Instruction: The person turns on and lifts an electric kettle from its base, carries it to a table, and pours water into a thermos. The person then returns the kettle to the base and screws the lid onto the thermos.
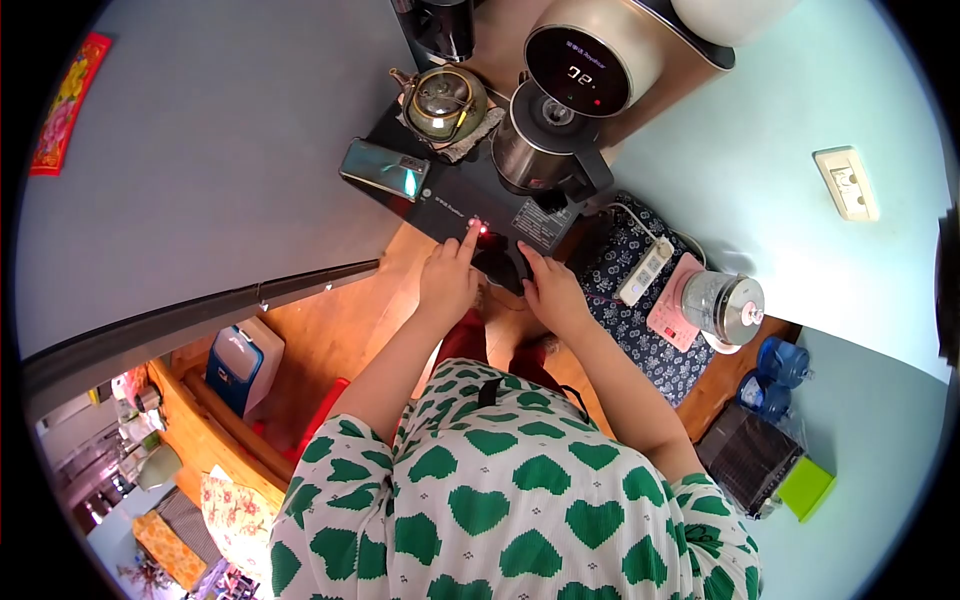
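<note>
My left hand [450,270] reaches the front edge of a black appliance base [450,205], its index finger stretched to a spot beside a small red light, the other fingers curled. Close to the right, my right hand [550,285] has its index finger extended to the same front edge, below a printed label [540,222]; it holds nothing that I can see. On the base stand a steel kettle [525,145] with a black handle, under a dispenser with a lit round display [578,70], and a dark glazed teapot [440,100] on a cloth. A phone [384,168] lies at the base's left end.
To the right, a patterned cloth [640,345] bears a power strip [645,270] and a glass kettle [715,300] on a pink base [672,310]. Water bottles [775,375] stand beyond. A grey wall [220,150] is at the left, with a blue-and-white box [243,365] below.
</note>
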A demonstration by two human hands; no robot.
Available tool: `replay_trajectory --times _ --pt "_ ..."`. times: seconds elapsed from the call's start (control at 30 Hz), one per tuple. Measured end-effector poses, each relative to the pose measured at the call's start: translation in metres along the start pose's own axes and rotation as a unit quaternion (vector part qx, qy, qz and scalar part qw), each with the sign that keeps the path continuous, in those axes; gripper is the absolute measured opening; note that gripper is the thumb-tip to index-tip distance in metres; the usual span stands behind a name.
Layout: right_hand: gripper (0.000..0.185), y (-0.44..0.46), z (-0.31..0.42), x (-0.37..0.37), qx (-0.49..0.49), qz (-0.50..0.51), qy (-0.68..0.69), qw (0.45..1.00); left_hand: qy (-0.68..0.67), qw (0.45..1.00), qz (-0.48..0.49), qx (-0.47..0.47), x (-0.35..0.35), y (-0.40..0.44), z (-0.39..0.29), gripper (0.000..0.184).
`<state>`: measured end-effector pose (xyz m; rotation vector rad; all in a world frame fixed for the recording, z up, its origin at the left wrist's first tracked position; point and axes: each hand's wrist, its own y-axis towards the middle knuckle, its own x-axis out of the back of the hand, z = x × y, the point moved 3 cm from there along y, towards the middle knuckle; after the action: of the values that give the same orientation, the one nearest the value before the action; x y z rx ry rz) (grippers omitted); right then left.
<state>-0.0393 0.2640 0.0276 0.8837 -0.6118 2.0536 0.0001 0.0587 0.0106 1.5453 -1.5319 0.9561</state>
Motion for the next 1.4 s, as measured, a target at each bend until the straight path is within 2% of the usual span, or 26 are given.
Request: replay_trajectory --times 0.43,0.63,0.93,1.4 --pt "0.071 -0.001 -0.0031 -0.0038 0.013 -0.022 0.0 1.0 0.048 0.998 0.035 0.002 0.0016 0.0034 -0.0044 0.081" --pt "0.072 -0.0014 -0.004 -0.0039 0.022 -0.032 -0.001 0.999 0.025 0.999 0.024 -0.001 0.0013 0.0036 -0.004 0.08" --pt "0.069 0.0005 -0.0017 -0.0025 0.0 -0.02 0.007 1.0 0.039 0.998 0.043 -0.005 0.0023 0.0057 -0.0046 0.08" --pt "0.071 0.0008 -0.0012 -0.0025 0.01 -0.028 -0.006 1.0 0.033 0.999 0.04 0.004 0.0022 0.0053 -0.0043 0.086"
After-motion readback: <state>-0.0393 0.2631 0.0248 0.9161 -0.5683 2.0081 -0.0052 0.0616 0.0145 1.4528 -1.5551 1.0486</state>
